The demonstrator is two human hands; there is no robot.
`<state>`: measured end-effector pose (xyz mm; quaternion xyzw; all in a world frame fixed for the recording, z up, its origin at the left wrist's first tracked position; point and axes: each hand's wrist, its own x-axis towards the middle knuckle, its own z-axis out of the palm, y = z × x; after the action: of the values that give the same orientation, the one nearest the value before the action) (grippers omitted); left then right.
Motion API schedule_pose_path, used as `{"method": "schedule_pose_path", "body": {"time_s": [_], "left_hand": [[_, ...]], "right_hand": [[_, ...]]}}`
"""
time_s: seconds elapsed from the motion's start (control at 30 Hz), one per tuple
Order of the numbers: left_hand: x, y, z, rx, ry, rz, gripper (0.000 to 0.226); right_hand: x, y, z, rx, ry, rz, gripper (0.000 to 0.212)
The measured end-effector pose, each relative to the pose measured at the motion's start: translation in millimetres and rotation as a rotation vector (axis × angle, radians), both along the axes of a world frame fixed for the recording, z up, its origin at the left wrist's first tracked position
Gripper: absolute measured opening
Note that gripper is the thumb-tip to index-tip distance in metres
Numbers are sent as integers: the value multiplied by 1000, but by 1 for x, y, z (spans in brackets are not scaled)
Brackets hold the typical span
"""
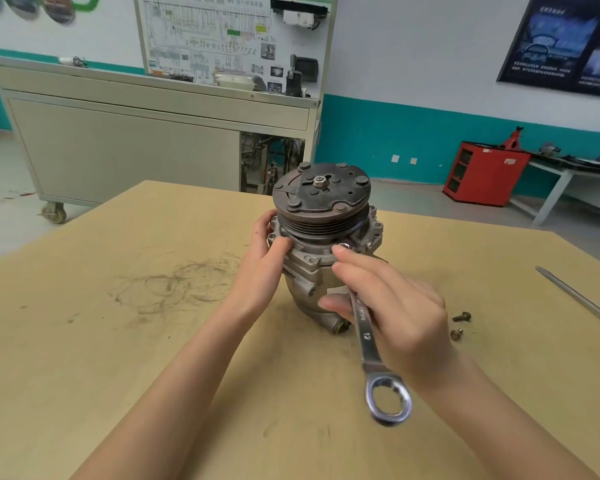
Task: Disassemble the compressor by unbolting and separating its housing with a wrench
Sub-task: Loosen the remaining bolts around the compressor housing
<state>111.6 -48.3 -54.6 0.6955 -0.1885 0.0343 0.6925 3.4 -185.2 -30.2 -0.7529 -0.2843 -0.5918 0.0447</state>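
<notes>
One compressor [321, 233], one wrench [371, 344], two loose bolts [461, 317].

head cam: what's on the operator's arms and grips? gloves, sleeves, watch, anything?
Both grips are bare human hands: the left hand and the right hand show no gloves, rings or watch. Both forearms are bare too, and no sleeve shows before the frame edge. No tape, markings or cables are visible on either arm.
</notes>
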Motion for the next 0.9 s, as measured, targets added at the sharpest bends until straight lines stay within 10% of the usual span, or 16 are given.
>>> {"method": "schedule_pose_path", "body": {"time_s": [0.3, 0.53, 0.73, 0.9], "left_hand": [[2, 0, -2, -4, -5, -7, 46], [2, 1, -2, -1, 5, -14, 46], [1, 2, -1, 16, -5, -22, 46], [1, 2, -1, 13, 16, -27, 45]], "right_hand": [[9, -8, -10, 76, 54, 142, 38], [23, -25, 14, 1262, 832, 876, 34], [43, -40, 48, 1094, 1018, 716, 36], [18, -31, 39, 800, 520, 506, 31]]}}
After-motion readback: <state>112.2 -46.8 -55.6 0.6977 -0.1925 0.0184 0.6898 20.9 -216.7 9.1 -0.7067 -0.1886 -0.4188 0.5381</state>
